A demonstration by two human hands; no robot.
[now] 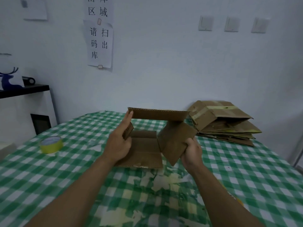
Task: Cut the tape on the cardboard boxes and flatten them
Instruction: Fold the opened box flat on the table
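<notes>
A small brown cardboard box (147,148) is held up over the green checked table (65,169), its flaps spread open and its inside facing me. My left hand (118,141) holds its left side, thumb round the small left flap and fingers reaching up to the far flap. My right hand (191,151) grips the lower corner of the right flap, fingers curled round its edge. A stack of flattened boxes (224,122) with yellowish tape lies at the back right of the table. No cutting tool is visible.
A roll of yellow tape (51,144) stands on the table at the left. Torn tape scraps (162,181) lie on the cloth under the box. A white cabinet with a black top (24,102) stands at the left against the wall.
</notes>
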